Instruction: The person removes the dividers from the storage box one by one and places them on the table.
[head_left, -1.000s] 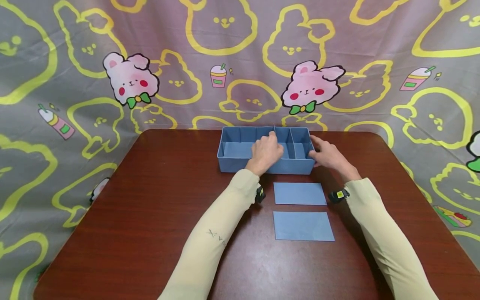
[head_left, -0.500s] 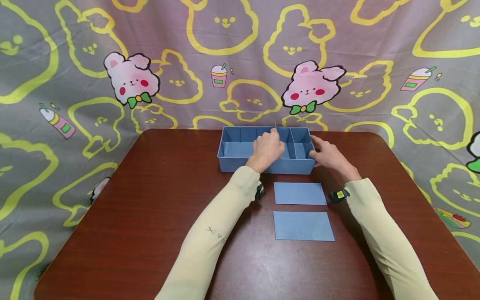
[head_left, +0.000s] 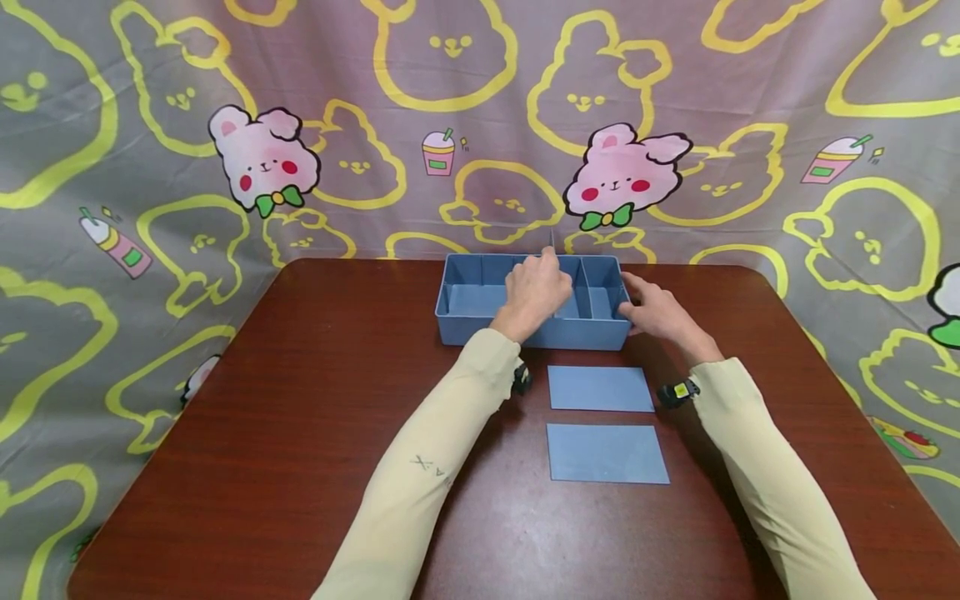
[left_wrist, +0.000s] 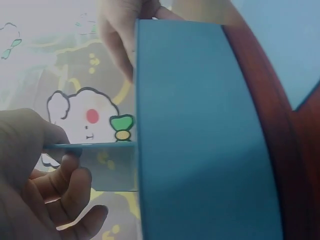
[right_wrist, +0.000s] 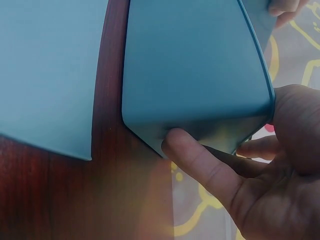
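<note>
A blue divider box (head_left: 465,331) stands at the far side of the table, its long front wall facing me. Over its middle, my left hand (head_left: 536,287) pinches a thin blue divider panel (left_wrist: 110,167) between thumb and fingers. The panel stands upright, crosswise to the front wall, and its top sticks up above the rim. Another divider (head_left: 587,287) stands in the box farther right. At the box's right end, my right hand (head_left: 660,312) grips the end wall, with one finger (right_wrist: 192,155) against its outer face. Parts of the box's interior are hidden behind my left hand.
Two flat blue rectangular panels, a nearer one (head_left: 607,452) and a farther one (head_left: 600,388), lie in front of the box on the dark wooden table (head_left: 300,417). A patterned cloth (head_left: 480,200) hangs right behind the table's back edge.
My left hand has lifted the divider panel, so more of it shows above the box rim. The right hand stays at the box's end; the box and flat panels have not moved.
</note>
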